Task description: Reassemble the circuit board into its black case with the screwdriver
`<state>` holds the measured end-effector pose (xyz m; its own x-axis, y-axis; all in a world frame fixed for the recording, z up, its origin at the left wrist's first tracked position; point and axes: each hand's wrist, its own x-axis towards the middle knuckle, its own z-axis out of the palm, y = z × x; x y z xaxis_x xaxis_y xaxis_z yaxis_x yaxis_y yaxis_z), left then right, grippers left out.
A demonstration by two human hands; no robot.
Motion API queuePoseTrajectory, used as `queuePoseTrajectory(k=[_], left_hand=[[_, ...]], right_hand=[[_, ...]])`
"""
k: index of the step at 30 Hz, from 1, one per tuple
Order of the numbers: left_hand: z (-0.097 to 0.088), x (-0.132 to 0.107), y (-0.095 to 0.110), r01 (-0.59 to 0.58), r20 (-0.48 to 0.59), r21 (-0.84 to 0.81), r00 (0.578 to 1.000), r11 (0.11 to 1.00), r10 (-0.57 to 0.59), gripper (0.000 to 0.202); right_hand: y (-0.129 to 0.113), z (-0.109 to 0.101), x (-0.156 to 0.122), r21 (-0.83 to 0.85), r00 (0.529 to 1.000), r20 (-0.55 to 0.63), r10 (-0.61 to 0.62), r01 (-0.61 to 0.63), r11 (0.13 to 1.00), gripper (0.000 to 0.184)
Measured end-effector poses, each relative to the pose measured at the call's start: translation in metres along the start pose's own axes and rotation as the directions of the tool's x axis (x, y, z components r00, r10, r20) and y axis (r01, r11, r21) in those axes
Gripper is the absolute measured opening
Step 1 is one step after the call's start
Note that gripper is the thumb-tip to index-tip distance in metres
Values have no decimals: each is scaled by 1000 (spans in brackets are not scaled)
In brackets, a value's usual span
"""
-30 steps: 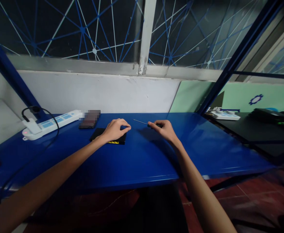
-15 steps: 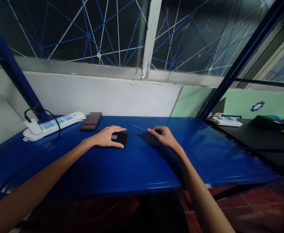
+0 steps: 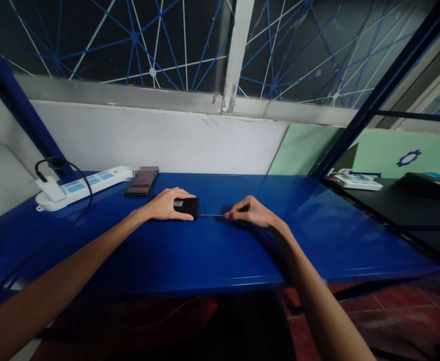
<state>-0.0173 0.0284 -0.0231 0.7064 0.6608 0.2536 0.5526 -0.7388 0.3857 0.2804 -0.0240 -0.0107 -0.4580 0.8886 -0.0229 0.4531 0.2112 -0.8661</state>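
A dark window with a web of blue and white lines fills the wall (image 3: 167,145) above a white lower band, well beyond both hands. A blue post (image 3: 378,95) slants up to the right of the right hand, and past it stands a dark side table (image 3: 411,210) before a green panel. The blue table (image 3: 220,250) spreads under both forearms, glossy, its near edge just below the wrists.

Far to the left of the left hand lies a white strip (image 3: 80,186) with a black cable curling from a plug. A phone (image 3: 141,181) lies flat between that strip and the left hand, just beyond the knuckles.

The left hand (image 3: 166,205) rests palm down, fingers curled over a small black box (image 3: 186,206), pressing it to the table. The right hand (image 3: 250,214) is closed, fingertips pinched on the handle end of a thin tool (image 3: 211,215). The tool lies low along the table between the hands, its long axis running left to right, its tip pointing left at the box's right edge; whether it touches cannot be told.
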Motion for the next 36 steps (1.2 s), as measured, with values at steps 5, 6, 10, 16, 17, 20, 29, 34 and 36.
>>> queuePoseTrajectory(k=[5, 6, 10, 16, 17, 20, 29, 34, 36], left_hand=[[-1, 0, 5, 13, -1, 4, 1000, 1000, -13, 62], [-1, 0, 5, 14, -2, 6, 1000, 1000, -14, 62], [-1, 0, 4, 2, -5, 10, 1000, 1000, -2, 60], [0, 0, 2, -6, -17, 15, 1000, 1000, 6, 60], [1, 0, 3, -3, -17, 16, 1000, 1000, 3, 60], [2, 0, 3, 1, -24, 16, 1000, 1000, 0, 60], [3, 0, 2, -6, -29, 19, 1000, 1000, 7, 61], [3, 0, 2, -8, -30, 35, 1000, 999, 9, 61], [2, 0, 4, 4, -20, 40, 1000, 999, -3, 62]], right_hand=[[0, 0, 0, -8, 1000, 7, -12, 12, 1000, 30], [0, 1, 0, -7, 1000, 6, -15, 15, 1000, 30], [0, 2, 0, 1, 1000, -1, -23, 23, 1000, 27], [4, 1, 1, -87, 1000, -21, -4, 2, 996, 34], [4, 0, 1, -120, 1000, -17, 7, -9, 993, 39], [3, -1, 0, -171, 1000, 15, 26, -23, 985, 45], [-2, 0, -5, -64, 997, 41, 65, -62, 996, 34], [1, 4, -3, -18, 997, 33, 66, -65, 998, 37], [1, 3, -3, -41, 999, 14, 41, -40, 998, 32]])
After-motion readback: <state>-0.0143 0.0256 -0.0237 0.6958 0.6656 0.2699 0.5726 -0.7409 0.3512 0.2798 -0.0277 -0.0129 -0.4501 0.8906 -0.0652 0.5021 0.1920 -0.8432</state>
